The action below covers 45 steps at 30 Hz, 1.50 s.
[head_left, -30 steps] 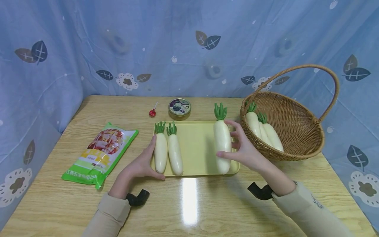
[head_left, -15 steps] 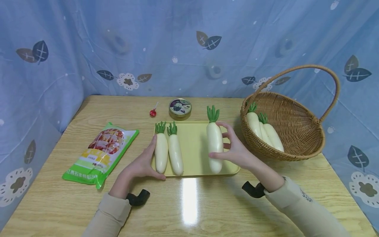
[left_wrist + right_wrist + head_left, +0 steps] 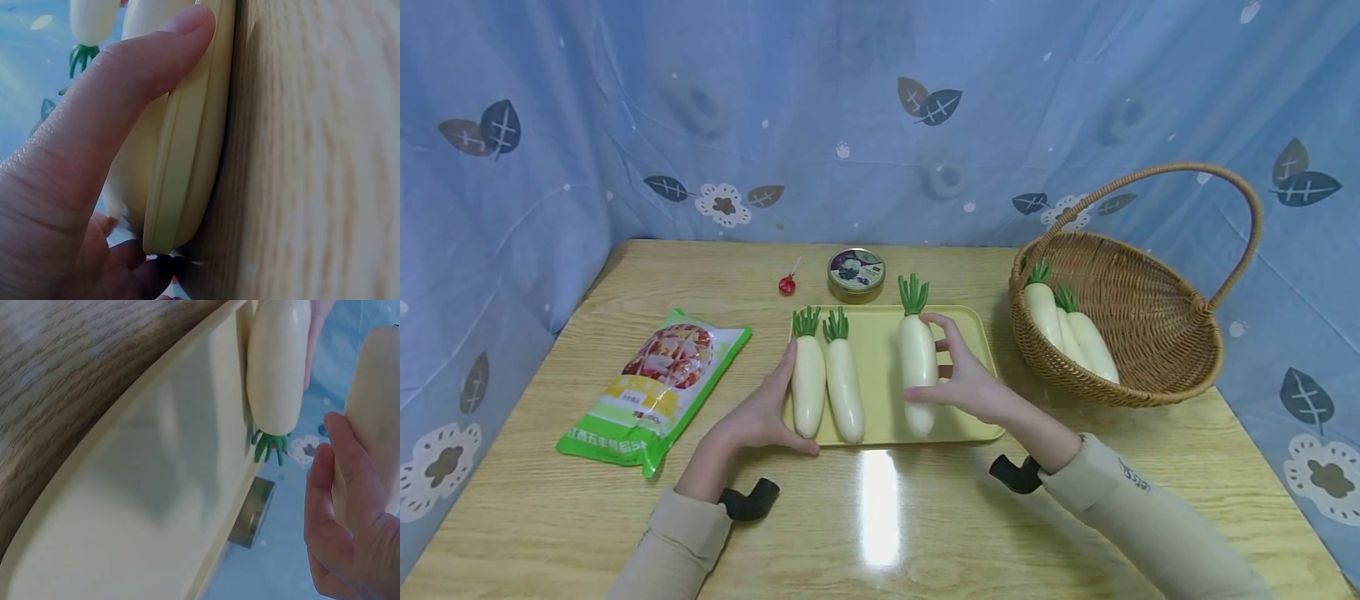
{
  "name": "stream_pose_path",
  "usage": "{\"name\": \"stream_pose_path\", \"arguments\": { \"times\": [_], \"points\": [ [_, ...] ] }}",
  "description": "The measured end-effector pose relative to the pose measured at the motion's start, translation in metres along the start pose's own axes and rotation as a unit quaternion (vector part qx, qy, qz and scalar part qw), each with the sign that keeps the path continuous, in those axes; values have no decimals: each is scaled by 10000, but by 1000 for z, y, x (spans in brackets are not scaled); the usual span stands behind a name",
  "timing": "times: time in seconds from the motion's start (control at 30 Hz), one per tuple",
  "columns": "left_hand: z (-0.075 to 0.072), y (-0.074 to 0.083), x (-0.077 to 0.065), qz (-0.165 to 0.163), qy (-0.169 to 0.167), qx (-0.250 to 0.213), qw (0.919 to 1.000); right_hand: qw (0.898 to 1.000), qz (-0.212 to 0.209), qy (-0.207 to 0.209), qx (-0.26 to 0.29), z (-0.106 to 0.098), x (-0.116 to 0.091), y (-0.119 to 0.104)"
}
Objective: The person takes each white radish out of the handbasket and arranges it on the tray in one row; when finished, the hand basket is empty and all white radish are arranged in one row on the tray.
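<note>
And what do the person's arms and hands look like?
The left sleeve and right sleeve are light beige, with wide cuffs. Small dark markings show on the right one. There's a bent black piece by each wrist. The left hand and right hand wear no gloves.

Over on the left, a green-edged food bag [image 3: 655, 392] is laid flat at a slant on the wood-grain desk [image 3: 587, 525]. Farther back, a little red lollipop [image 3: 787, 286] is parked near a round tin [image 3: 856, 277], not touching. The whole backdrop's covered by blue cloth [image 3: 820, 83], printed with leaves and flowers.
</note>
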State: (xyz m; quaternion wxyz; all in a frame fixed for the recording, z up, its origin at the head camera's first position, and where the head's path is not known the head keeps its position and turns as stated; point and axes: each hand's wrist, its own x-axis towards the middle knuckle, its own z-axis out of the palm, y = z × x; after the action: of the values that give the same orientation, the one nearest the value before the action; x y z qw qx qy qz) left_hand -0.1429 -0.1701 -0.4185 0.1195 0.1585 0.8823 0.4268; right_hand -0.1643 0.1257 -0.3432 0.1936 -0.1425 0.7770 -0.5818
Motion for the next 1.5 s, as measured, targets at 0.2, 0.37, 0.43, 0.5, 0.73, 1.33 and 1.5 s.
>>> {"name": "stream_pose_path", "arguments": {
  "times": [0.2, 0.37, 0.43, 0.5, 0.73, 1.33, 1.5],
  "points": [
    [1, -1, 1, 70, 8, 121, 9999, 9998, 165, -52, 133, 10, 10, 3],
    [1, 0, 0, 79, 2, 99, 9999, 9993, 277, -153, 179, 18, 18, 9],
    [1, 0, 1, 82, -1, 110, 9999, 9992, 295, -178, 197, 21, 19, 12],
    [0, -1, 1, 83, -1, 137, 9999, 9991, 312, -170, 209, 24, 21, 14],
    [0, 0, 1, 23, -1, 34, 10000, 9990, 333, -205, 200, 30, 27, 21],
    [-1, 3, -1, -24, -27, 48, 10000, 9987, 485, -183, -21, 44, 44, 29],
    [-1, 2, -1, -32, -27, 68, 10000, 9985, 521, -153, -60, 46, 46, 29]
  ]
}}
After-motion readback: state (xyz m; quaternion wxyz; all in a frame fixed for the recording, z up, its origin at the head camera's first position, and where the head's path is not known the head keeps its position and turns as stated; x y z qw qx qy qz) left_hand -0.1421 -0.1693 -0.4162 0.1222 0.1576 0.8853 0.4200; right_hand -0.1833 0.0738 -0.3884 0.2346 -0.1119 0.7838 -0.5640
